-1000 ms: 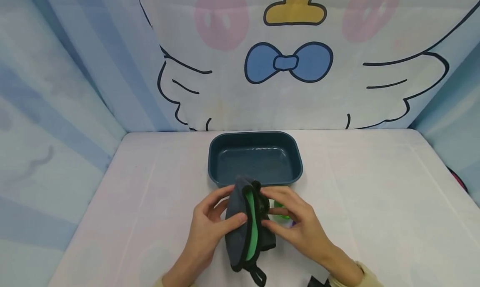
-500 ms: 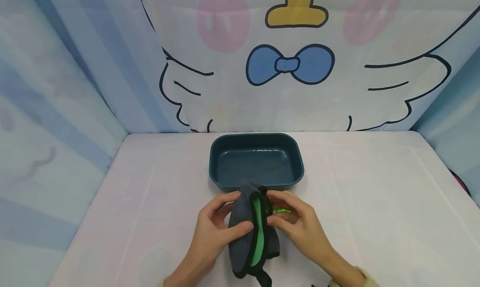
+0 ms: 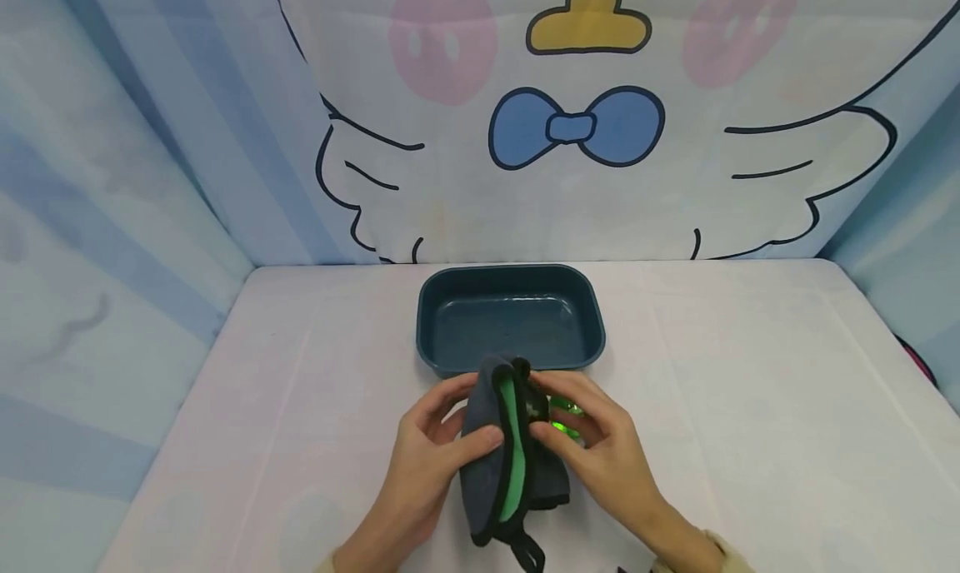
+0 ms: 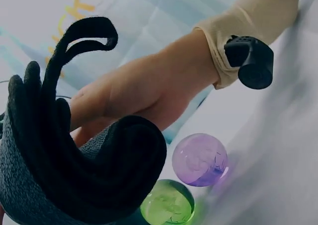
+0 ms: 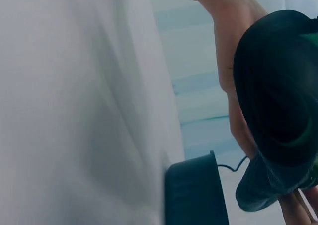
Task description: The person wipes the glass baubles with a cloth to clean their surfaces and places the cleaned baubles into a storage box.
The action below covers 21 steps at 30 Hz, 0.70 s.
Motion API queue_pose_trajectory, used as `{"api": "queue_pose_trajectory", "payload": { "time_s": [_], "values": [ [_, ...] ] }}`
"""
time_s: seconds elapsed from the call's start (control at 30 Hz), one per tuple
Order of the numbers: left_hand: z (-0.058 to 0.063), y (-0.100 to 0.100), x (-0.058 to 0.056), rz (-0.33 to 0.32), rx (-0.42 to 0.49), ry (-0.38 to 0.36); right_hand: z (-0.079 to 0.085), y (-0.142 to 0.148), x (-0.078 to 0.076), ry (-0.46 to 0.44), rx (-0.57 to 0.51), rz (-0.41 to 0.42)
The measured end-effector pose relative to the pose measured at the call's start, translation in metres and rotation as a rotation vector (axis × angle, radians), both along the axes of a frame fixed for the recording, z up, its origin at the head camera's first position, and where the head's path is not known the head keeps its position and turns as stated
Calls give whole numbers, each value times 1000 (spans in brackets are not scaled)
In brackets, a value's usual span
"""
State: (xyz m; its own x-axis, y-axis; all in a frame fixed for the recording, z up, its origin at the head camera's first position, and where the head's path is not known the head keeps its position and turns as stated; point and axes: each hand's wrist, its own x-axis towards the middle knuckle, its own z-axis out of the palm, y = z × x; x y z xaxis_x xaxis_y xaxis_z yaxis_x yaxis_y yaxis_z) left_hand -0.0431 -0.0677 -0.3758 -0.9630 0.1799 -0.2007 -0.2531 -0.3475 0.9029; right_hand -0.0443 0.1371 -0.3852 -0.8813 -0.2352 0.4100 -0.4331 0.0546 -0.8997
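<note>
A folded, curled cloth, dark grey outside and green inside with black edging and a hanging loop, stands between both hands in the head view. My left hand grips its left side, thumb on the grey face. On the right side, my right hand pinches the black edge with thumb and fingers. Behind the right fingers shows part of a clear green ball. In the left wrist view, the green ball and a clear purple ball lie by the rolled cloth.
A dark teal rectangular tub stands just beyond the hands, its near rim partly covered by the cloth. The white-covered table ends at a printed curtain behind. More curtains hang on both sides.
The cloth and both hands shift slightly to the right. The cloth's lower right flap swings outward, and the green ball shows more than half a second ago.
</note>
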Motion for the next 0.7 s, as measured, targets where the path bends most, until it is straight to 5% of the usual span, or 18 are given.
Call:
{"api": "queue_pose_trajectory", "payload": {
  "time_s": [0.23,0.5,0.7],
  "values": [
    [1,-6,1,-7,-6,26,-5,3,-6,140,79,122],
    [3,-10,5,-135,-9,57,-4,7,-8,185,188,34],
    [5,-9,4,-144,3,87,-1,8,-6,114,225,-40]
  ]
}}
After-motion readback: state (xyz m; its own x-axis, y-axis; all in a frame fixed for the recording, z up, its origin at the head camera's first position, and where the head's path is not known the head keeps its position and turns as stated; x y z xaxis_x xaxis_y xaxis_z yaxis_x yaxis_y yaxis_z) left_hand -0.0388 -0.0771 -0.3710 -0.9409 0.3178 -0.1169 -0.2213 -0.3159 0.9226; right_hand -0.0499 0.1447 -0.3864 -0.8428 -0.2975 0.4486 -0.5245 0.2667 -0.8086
